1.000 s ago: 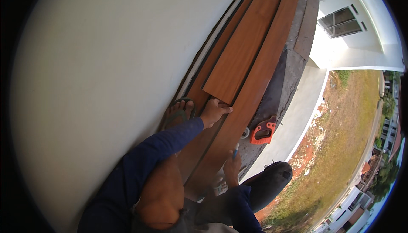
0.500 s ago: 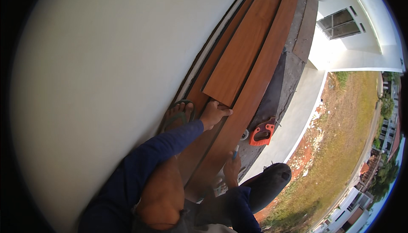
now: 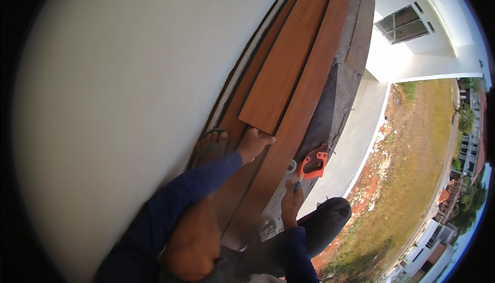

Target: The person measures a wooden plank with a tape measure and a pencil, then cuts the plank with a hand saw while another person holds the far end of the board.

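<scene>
My left hand [image 3: 253, 144] is closed on the near end of a reddish-brown wood plank [image 3: 281, 71], its fingertips partly hidden under the edge. This plank lies over other boards of the same colour. Lower and to the right, my right hand [image 3: 292, 203] is closed round a slim blue pen-like tool [image 3: 297, 185] with a pale tip. Just beyond that tip lies a handsaw [image 3: 313, 162] with an orange handle and a wide dark blade. A small whitish roll [image 3: 292, 166] sits between the saw handle and the boards.
A pale wall [image 3: 129, 87] rises close along the left. My sandalled foot [image 3: 214, 141] stands on the boards beside it. Rough grey concrete [image 3: 348, 84] borders the boards on the right, then a pale ledge [image 3: 356, 138] and grassy ground [image 3: 412, 149] outside.
My right hand has moved right and slightly down with the blue tool, away from the boards and nearer the saw handle. My left hand keeps hold of the plank's end. The whole view has shifted slightly.
</scene>
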Demonstrator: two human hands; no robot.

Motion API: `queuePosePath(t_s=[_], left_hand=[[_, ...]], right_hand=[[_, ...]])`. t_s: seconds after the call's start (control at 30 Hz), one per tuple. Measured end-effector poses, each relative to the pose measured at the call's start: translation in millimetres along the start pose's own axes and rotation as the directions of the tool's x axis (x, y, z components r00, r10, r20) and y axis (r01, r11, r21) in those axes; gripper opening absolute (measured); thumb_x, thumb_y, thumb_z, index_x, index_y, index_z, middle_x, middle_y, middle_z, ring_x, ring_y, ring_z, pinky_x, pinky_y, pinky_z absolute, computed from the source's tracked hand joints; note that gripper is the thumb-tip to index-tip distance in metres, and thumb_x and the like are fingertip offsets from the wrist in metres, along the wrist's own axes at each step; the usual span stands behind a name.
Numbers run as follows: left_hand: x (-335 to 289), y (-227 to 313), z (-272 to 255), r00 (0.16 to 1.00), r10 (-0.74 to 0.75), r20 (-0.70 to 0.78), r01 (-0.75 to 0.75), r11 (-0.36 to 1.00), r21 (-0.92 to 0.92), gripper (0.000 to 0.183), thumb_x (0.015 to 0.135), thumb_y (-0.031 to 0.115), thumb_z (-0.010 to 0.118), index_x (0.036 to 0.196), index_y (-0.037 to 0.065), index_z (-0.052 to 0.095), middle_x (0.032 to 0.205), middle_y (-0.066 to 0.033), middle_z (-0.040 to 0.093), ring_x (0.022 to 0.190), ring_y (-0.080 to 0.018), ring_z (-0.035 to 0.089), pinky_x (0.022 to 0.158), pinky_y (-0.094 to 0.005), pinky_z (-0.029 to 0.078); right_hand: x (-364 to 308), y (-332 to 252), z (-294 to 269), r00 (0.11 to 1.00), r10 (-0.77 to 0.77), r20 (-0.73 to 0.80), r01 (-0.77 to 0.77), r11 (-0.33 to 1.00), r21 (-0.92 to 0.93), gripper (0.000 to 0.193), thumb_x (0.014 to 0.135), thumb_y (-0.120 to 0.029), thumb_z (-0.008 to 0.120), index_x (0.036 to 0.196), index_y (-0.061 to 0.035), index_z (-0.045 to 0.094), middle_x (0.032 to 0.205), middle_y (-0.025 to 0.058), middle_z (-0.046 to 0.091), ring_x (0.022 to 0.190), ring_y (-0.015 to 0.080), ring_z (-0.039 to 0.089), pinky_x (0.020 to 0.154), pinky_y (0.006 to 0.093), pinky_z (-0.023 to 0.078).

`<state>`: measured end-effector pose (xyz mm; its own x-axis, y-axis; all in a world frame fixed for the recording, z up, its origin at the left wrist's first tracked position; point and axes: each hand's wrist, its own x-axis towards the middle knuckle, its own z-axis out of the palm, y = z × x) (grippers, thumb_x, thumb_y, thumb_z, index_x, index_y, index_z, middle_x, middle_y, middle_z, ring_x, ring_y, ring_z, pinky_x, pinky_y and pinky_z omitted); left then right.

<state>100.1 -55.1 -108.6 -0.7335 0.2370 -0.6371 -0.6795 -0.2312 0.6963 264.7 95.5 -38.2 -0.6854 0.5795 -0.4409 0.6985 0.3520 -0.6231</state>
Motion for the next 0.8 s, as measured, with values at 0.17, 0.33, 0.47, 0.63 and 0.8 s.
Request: queuePosePath(t_s=[0.17, 0.33, 0.47, 0.63, 0.8], left_hand=[[2, -5, -4, 0.999, -0.032, -0.030, 0.034, 0.998, 0.051, 0.042, 0.083, 0.007, 0.073, 0.119, -0.009, 0.057, 0.116, -0.0176, 0.065, 0.107, -0.0239, 0.064, 0.093, -0.0318, 0.049], [-4, 7, 5, 0.999, -0.024, -0.029, 0.025, 0.998, 0.063, 0.043, 0.083, 0.007, 0.073, 0.119, -0.010, 0.057, 0.115, -0.0182, 0.066, 0.106, -0.0234, 0.064, 0.091, -0.0326, 0.050], [-6, 9, 7, 0.999, 0.002, -0.039, -0.001, 0.999, 0.035, 0.041, 0.082, 0.007, 0.073, 0.116, -0.010, 0.059, 0.110, -0.0176, 0.067, 0.102, -0.0230, 0.065, 0.088, -0.0328, 0.051], [-6, 0, 0, 0.998, 0.023, -0.063, -0.020, 0.999, 0.051, 0.041, 0.080, 0.009, 0.074, 0.113, -0.010, 0.060, 0.105, -0.0175, 0.069, 0.095, -0.0229, 0.067, 0.083, -0.0329, 0.053], [-4, -4, -1, 0.993, -0.007, -0.116, 0.030, 0.981, 0.191, 0.045, 0.079, 0.017, 0.077, 0.111, -0.010, 0.060, 0.101, -0.0174, 0.068, 0.091, -0.0220, 0.067, 0.077, -0.0317, 0.053]], right_hand=[[105, -96, -19, 0.923, -0.384, -0.019, 0.384, 0.923, -0.035, 0.043, 0.104, -0.040, 0.044, 0.090, -0.0020, 0.058, 0.072, 0.0161, 0.058, 0.070, 0.0342, 0.058, 0.066, 0.0440, 0.044], [222, -220, -8, 0.850, -0.526, 0.034, 0.527, 0.844, -0.104, 0.037, 0.098, -0.038, 0.056, 0.092, -0.0021, 0.060, 0.077, 0.0188, 0.066, 0.076, 0.0368, 0.065, 0.068, 0.0457, 0.048], [314, -256, 24, 0.815, -0.579, 0.033, 0.580, 0.812, -0.072, 0.028, 0.089, -0.031, 0.067, 0.095, -0.0043, 0.071, 0.085, 0.0177, 0.071, 0.083, 0.0338, 0.069, 0.073, 0.0423, 0.051], [345, -284, 52, 0.782, -0.621, 0.057, 0.623, 0.774, -0.113, 0.026, 0.087, -0.029, 0.067, 0.094, -0.0055, 0.075, 0.089, 0.0183, 0.072, 0.087, 0.0332, 0.070, 0.077, 0.0413, 0.053], [346, -288, 56, 0.817, -0.575, 0.056, 0.572, 0.791, -0.217, 0.026, 0.087, -0.028, 0.065, 0.094, -0.0058, 0.075, 0.087, 0.0202, 0.072, 0.086, 0.0360, 0.070, 0.077, 0.0436, 0.052]])
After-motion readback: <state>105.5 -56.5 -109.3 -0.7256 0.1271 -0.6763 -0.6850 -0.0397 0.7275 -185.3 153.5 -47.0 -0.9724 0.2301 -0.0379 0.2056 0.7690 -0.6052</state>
